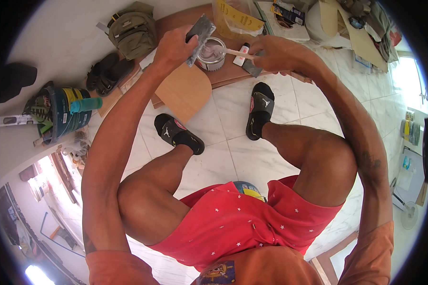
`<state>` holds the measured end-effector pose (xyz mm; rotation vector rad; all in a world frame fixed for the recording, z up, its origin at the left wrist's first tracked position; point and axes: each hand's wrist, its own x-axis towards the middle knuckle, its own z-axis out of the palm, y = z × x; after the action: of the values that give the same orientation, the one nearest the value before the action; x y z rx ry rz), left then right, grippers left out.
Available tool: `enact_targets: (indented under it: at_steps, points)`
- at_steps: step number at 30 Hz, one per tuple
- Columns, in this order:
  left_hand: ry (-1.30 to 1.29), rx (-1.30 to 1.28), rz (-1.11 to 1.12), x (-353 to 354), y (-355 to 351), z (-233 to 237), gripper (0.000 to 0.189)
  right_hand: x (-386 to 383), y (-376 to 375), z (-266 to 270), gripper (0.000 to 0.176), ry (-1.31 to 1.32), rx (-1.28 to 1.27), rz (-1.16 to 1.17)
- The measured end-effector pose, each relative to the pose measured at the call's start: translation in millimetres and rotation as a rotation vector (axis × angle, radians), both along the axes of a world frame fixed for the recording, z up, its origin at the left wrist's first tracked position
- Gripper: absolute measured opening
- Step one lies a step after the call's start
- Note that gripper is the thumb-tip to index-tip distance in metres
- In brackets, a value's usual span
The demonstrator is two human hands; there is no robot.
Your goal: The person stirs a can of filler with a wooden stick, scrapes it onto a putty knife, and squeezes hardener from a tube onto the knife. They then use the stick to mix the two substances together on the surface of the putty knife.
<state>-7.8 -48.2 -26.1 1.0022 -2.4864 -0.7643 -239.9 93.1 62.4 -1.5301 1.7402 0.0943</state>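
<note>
One grey rectangular metal blade (202,37) fills our left hand (177,46); our right hand (277,54) grips a pale flat stick (240,53), best wiped over the round silver tin (211,65).

Shorts (242,218): red, scattered small white stars. Shirt (266,268): orange, dark blue printed patch at bottom centre of frame. Floor tiles (233,161): white, grey veining. Sandals (261,107): black, white figure mark, red-and-white round emblem. Backpack (131,35), upper left: olive green. Bucket (70,121), left: dark teal, yellow label; bottle (86,105) against it, lighter teal. Board (185,90), upper centre: pale tan. Bench (178,20): reddish brown. Tin (211,54), upper centre: silvery; paste (213,50) inside, pale grey-pink. Bag (238,19), top centre: clear, yellow print area with dark lettering.
</note>
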Motion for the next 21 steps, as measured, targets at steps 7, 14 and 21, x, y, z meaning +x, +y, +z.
enact_targets:
  at_steps: [7, 14, 21]
  points:
    - [0.050, -0.035, -0.065, -3.7, 15.8, 6.0, 0.031, 6.6, -1.3, 4.0, 0.043, 0.069, -0.049, 0.037]
    - [0.040, -0.037, -0.098, -16.5, 33.1, 18.5, 0.030, 18.1, -6.8, 7.8, 0.046, 0.193, -0.074, 0.137]
    - [0.022, -0.029, -0.101, -18.6, 33.8, 20.2, 0.028, 26.5, -5.2, 13.0, 0.047, 0.207, -0.173, 0.144]
